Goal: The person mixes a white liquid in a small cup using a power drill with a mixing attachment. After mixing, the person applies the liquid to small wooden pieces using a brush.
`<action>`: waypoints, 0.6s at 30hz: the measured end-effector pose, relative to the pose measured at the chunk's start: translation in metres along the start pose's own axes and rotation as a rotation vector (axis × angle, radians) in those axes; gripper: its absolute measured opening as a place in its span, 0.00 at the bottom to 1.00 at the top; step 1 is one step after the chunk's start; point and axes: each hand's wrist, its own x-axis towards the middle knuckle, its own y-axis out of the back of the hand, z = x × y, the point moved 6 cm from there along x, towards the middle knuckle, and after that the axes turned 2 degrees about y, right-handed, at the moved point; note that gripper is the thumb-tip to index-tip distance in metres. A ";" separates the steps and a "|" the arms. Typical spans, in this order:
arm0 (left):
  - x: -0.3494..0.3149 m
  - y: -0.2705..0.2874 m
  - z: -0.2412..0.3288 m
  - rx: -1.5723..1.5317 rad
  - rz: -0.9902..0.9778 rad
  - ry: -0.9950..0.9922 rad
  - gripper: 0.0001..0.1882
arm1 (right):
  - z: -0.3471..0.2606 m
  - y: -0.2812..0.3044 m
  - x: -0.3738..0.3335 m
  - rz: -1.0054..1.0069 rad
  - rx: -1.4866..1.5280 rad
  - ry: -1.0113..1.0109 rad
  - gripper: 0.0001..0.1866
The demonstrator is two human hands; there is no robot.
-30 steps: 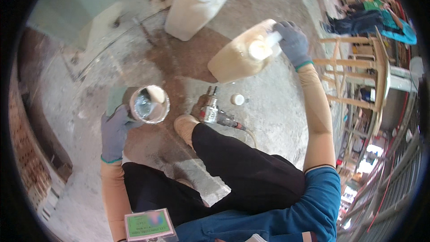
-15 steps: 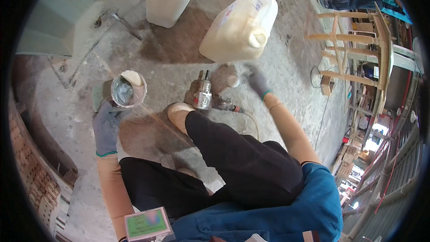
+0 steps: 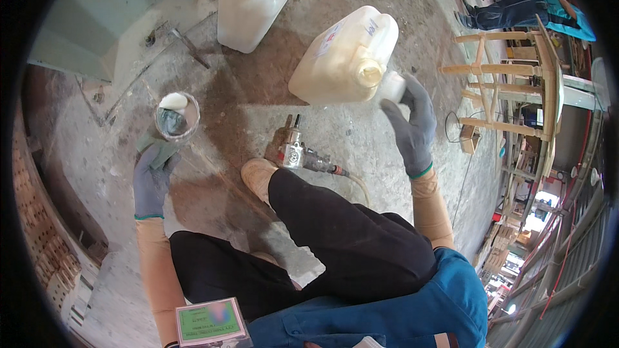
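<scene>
In my left hand (image 3: 153, 180), a flat greenish-grey piece (image 3: 158, 147), perhaps a pad or cloth, is pinched beside a small round tub (image 3: 193, 119). Inside the tub lie a whitish piece (image 3: 173, 101) and something grey. My right hand (image 3: 414, 122) is closed round a white screw cap (image 3: 392, 86), slightly blurred. That cap is right beside the uncovered mouth of a cream plastic jerrycan (image 3: 335, 58) standing on the floor. Whether cap and jerrycan touch, I cannot tell.
An air power tool (image 3: 294, 151) with a hose lies by my shoe (image 3: 259, 178). Another white jerrycan (image 3: 248, 16), capped, stands farther back. A metal bar (image 3: 190, 48) is at the left. Wooden furniture (image 3: 509, 71) and people (image 3: 516, 9) are at the right.
My right hand has picked the white cap off the floor and raised it to the jerrycan's mouth. The tub now sits farther from my left hand.
</scene>
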 end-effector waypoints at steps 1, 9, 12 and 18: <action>0.003 -0.005 -0.003 -0.010 -0.020 0.019 0.19 | -0.020 0.000 0.008 -0.085 -0.212 0.150 0.28; 0.002 0.005 -0.012 0.036 -0.076 -0.034 0.19 | -0.034 -0.025 0.028 -0.258 -0.603 0.314 0.30; 0.009 -0.008 -0.020 -0.040 0.041 0.042 0.19 | -0.036 -0.031 0.032 -0.296 -0.581 0.271 0.28; 0.036 -0.009 -0.046 0.186 -0.028 0.148 0.18 | -0.033 -0.028 0.024 -0.298 -0.579 0.195 0.27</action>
